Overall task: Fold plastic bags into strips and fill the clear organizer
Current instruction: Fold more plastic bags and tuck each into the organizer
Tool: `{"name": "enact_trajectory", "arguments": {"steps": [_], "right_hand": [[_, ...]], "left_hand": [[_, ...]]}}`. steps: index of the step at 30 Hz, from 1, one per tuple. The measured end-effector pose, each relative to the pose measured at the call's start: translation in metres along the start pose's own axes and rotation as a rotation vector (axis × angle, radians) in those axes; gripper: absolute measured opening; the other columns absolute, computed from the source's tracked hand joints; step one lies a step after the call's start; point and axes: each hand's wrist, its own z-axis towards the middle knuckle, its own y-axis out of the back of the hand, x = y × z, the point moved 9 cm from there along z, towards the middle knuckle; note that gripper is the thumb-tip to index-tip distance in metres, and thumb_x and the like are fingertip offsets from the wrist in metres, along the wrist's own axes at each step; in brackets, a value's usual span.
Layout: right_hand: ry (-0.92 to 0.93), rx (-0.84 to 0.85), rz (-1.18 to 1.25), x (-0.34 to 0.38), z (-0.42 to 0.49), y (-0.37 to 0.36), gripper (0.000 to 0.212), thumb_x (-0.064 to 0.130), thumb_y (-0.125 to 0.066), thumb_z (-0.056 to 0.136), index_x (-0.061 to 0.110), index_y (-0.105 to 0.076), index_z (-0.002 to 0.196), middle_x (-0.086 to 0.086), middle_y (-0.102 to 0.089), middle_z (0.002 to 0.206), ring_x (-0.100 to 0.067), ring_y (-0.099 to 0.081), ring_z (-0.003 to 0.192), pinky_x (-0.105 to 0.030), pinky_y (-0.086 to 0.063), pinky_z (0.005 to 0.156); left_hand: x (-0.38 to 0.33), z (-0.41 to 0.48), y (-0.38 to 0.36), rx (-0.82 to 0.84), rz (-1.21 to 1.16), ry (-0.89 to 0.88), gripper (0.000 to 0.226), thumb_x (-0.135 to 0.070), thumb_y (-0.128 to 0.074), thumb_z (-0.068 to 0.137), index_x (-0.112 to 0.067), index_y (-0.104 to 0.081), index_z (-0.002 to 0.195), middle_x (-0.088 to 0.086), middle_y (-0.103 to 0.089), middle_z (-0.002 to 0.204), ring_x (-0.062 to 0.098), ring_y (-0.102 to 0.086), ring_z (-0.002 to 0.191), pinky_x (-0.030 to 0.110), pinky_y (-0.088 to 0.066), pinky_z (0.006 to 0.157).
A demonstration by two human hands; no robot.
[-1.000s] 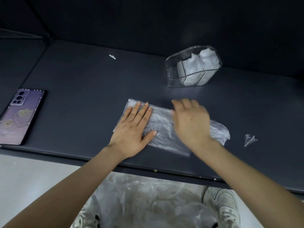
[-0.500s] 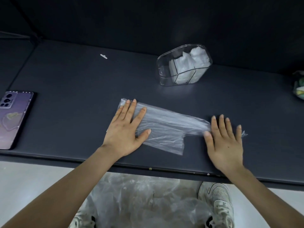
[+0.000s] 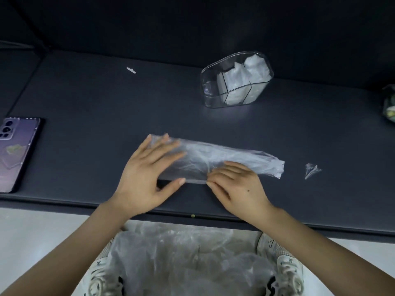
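A clear plastic bag (image 3: 235, 155) lies on the dark table (image 3: 85, 116) as a long, flattened strip running left to right. My left hand (image 3: 145, 180) is at its left end, fingers straight and seen hazily through a layer of plastic, thumb at the near edge. My right hand (image 3: 239, 186) is at the middle of the near edge, fingers curled on top and thumb pinching that edge. The clear organizer (image 3: 213, 97) stands behind them, apart from both hands. Its right compartments hold folded white bags (image 3: 252, 69) and its left compartment looks empty.
A purple phone (image 3: 15, 150) lies at the table's left edge. A small plastic scrap (image 3: 311, 170) sits right of the bag, and a white bit (image 3: 130, 70) lies far back. A greenish object (image 3: 389, 107) shows at the right border. Loose bags (image 3: 181, 259) are piled below the table, between two shoes.
My right hand swept right along the bag, then came back to the middle of its near edge. The bag is now narrower and longer. My left hand stayed at the left end.
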Motion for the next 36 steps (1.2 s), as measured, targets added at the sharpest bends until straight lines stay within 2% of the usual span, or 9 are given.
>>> {"name": "enact_trajectory", "arguments": {"steps": [5, 9, 14, 18, 22, 25, 31, 33, 36], "right_hand": [[-0.296, 0.151, 0.224, -0.02, -0.001, 0.004, 0.027, 0.033, -0.048, 0.092, 0.018, -0.069, 0.083, 0.009, -0.066, 0.067, -0.012, -0.061, 0.062, -0.029, -0.051, 0.063], [-0.553, 0.267, 0.328, -0.049, 0.002, -0.009, 0.017, 0.03, -0.057, 0.095, 0.022, -0.071, 0.09, 0.01, -0.072, 0.081, -0.011, -0.067, 0.079, -0.034, -0.052, 0.076], [-0.686, 0.245, 0.269, -0.072, 0.009, -0.012, 0.016, 0.028, -0.061, 0.092, 0.018, -0.071, 0.084, 0.005, -0.072, 0.078, -0.014, -0.068, 0.083, -0.037, -0.052, 0.082], [-0.674, 0.303, 0.19, -0.074, 0.014, -0.014, 0.021, 0.031, -0.057, 0.094, 0.017, -0.071, 0.088, 0.002, -0.073, 0.083, -0.016, -0.067, 0.086, -0.031, -0.049, 0.08], [-0.656, 0.372, 0.161, -0.074, 0.019, -0.018, 0.025, 0.033, -0.053, 0.096, 0.016, -0.07, 0.089, 0.0, -0.072, 0.082, -0.019, -0.066, 0.083, -0.031, -0.049, 0.077], [-0.662, 0.38, 0.152, -0.075, 0.019, -0.019, 0.026, 0.034, -0.052, 0.097, 0.017, -0.071, 0.089, 0.0, -0.072, 0.082, -0.018, -0.066, 0.084, -0.032, -0.049, 0.078], [-0.677, 0.383, 0.161, -0.08, 0.015, -0.023, 0.027, 0.032, -0.053, 0.096, 0.013, -0.07, 0.089, -0.002, -0.071, 0.077, -0.02, -0.066, 0.082, -0.034, -0.05, 0.08], [-0.686, 0.274, 0.138, -0.08, 0.014, -0.012, 0.025, 0.03, -0.052, 0.096, 0.012, -0.07, 0.091, -0.002, -0.07, 0.076, -0.023, -0.066, 0.077, -0.034, -0.051, 0.074], [-0.413, -0.058, -0.2, -0.047, 0.023, 0.022, 0.029, 0.025, -0.048, 0.092, 0.007, -0.07, 0.101, -0.008, -0.07, 0.089, -0.031, -0.064, 0.076, -0.035, -0.054, 0.071]], "left_hand": [[0.015, -0.022, 0.003, 0.045, -0.233, 0.142, 0.037, -0.046, -0.061, 0.082, -0.018, -0.074, 0.103, -0.019, -0.067, 0.101, 0.004, -0.062, 0.096, 0.021, -0.046, 0.088], [0.049, -0.02, -0.002, -0.096, -0.445, 0.493, 0.009, -0.027, -0.068, 0.089, -0.02, -0.074, 0.087, -0.028, -0.068, 0.084, -0.006, -0.063, 0.081, 0.006, -0.042, 0.074], [0.066, -0.003, -0.003, -0.155, -0.274, 0.652, 0.007, -0.029, -0.068, 0.089, -0.026, -0.07, 0.083, -0.013, -0.069, 0.076, 0.007, -0.062, 0.072, 0.012, -0.04, 0.06], [0.062, 0.003, 0.005, -0.194, -0.074, 0.675, 0.022, -0.029, -0.068, 0.089, -0.01, -0.069, 0.1, 0.004, -0.069, 0.087, 0.025, -0.064, 0.079, 0.027, -0.041, 0.066], [0.025, 0.006, 0.016, -0.278, 0.331, 0.352, 0.03, -0.021, -0.059, 0.088, 0.0, -0.065, 0.109, 0.02, -0.062, 0.098, 0.039, -0.059, 0.083, 0.043, -0.045, 0.077], [-0.004, 0.008, -0.013, -0.125, 0.302, 0.107, 0.036, -0.022, -0.048, 0.094, -0.007, -0.064, 0.123, 0.021, -0.057, 0.128, 0.041, -0.053, 0.116, 0.047, -0.038, 0.102], [0.014, 0.003, -0.064, 0.234, 0.304, 0.227, 0.056, -0.047, -0.017, 0.101, -0.023, -0.034, 0.149, 0.017, -0.026, 0.157, 0.035, -0.018, 0.146, 0.047, -0.003, 0.118], [0.016, 0.001, -0.066, 0.244, 0.316, 0.236, 0.058, -0.05, -0.014, 0.101, -0.025, -0.029, 0.151, 0.014, -0.021, 0.158, 0.033, -0.013, 0.148, 0.047, -0.002, 0.118], [0.015, 0.002, -0.066, 0.227, 0.326, 0.243, 0.061, -0.054, -0.016, 0.1, -0.023, -0.027, 0.151, 0.013, -0.021, 0.158, 0.032, -0.013, 0.148, 0.047, -0.004, 0.118]]}}
